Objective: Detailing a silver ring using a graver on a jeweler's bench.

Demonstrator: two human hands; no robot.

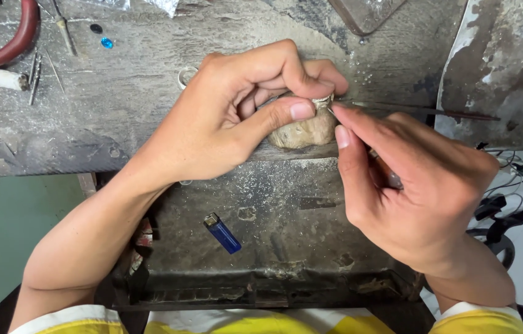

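Observation:
My left hand (237, 117) pinches a small silver ring (322, 101) between thumb and forefinger, pressing it on top of a worn wooden peg (303, 132) that juts from the bench edge. My right hand (416, 185) grips a thin metal tool, its fine tip (332, 111) touching the ring; the handle is mostly hidden in my palm. A long dark file (422, 111) lies on the bench just behind my right fingers.
Scarred grey workbench (119, 105) with red-handled pliers (2, 49), small bits and two blue stones (106, 42) at the back left. A blue lighter (222, 233) lies in the dusty tray (261, 210) below. Black cables (502, 210) hang at the right.

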